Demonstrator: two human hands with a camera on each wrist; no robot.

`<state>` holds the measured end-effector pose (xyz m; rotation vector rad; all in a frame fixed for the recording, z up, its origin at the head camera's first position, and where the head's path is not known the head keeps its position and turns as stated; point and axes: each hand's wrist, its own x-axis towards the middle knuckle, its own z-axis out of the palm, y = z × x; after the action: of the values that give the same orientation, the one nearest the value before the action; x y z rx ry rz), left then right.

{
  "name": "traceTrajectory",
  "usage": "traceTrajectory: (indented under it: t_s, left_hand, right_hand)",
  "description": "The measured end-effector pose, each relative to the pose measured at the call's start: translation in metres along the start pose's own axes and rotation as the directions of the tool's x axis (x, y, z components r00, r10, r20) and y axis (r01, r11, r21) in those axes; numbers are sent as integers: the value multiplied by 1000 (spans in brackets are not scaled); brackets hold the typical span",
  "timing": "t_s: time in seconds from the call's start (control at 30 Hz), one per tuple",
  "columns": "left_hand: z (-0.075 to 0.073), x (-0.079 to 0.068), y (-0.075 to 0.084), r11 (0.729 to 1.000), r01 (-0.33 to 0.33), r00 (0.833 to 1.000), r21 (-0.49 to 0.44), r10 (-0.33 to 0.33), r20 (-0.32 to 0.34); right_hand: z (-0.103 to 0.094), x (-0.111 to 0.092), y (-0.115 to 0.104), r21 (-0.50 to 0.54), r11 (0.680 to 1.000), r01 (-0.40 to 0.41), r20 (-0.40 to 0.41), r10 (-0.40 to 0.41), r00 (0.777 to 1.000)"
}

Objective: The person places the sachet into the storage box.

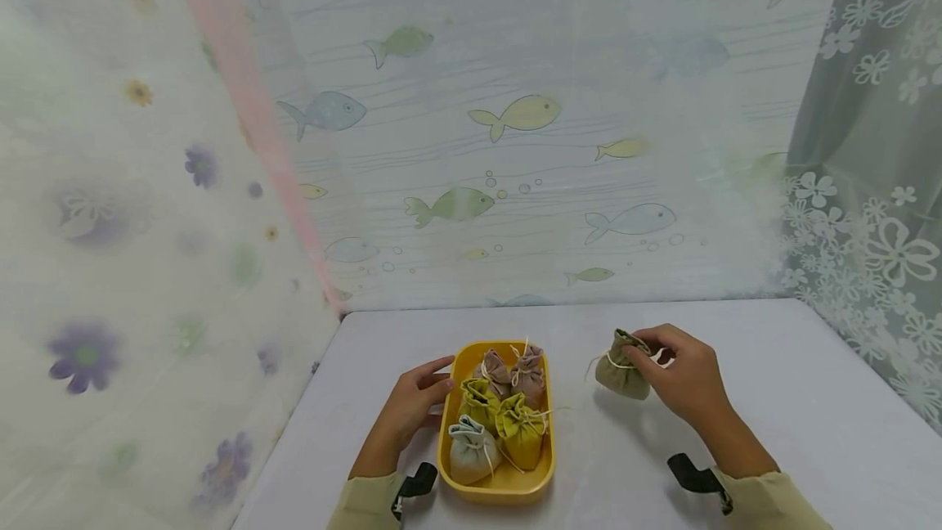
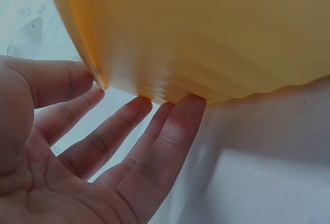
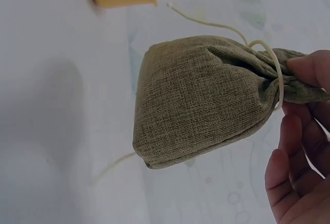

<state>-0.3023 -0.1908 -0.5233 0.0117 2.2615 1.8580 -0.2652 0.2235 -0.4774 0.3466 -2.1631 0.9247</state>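
My right hand point(image 1: 686, 368) pinches the gathered neck of an olive-green drawstring pouch point(image 1: 622, 370), held above the table to the right of a yellow plastic tray point(image 1: 548, 464). In the right wrist view the pouch point(image 3: 201, 95) looks full, its pale cord tied round the neck. My left hand point(image 1: 414, 401) touches the tray's left side; in the left wrist view its fairly straight fingertips point(image 2: 188, 110) rest against the wall point(image 2: 232, 33). Inside the tray sit a pale grey-green pouch point(image 1: 471, 452), two yellow-green pouches point(image 1: 521, 432) and two mauve-brown pouches point(image 1: 527, 375).
A white cloth-covered table point(image 1: 603, 473) lies under everything. Behind it hangs a curtain printed with fish point(image 1: 456, 204); a flowered sheet point(image 1: 147, 268) is on the left, and a lace-patterned curtain point(image 1: 868, 252) on the right. Black straps with small wrist cameras point(image 1: 695, 477) sit at both cuffs.
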Motion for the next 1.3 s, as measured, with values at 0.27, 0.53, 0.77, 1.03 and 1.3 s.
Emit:
traceTrajectory:
  t_s: [0.27, 0.53, 0.77, 1.03, 1.3]
  left_hand:
    - [0, 0, 0, 1000, -1, 1000, 7, 1, 0]
    - [0, 0, 0, 1000, 2, 1000, 4, -2, -4]
    - [0, 1, -1, 1000, 1, 1000, 3, -1, -5]
    - [1, 0, -1, 1000, -1, 1000, 1, 1, -4]
    - [0, -1, -1, 1000, 5, 1000, -1, -5, 0]
  right_hand:
    - [-4, 4, -18, 45, 996, 75, 7, -76, 997]
    - [-4, 4, -34, 78, 989, 125, 42, -128, 991]
    - [-3, 2, -45, 121, 982, 147, 60, -155, 986]
    - [-2, -1, -60, 170, 976, 134, 88, -150, 985]
    - [2, -5, -81, 243, 957, 161, 114, -193, 975]
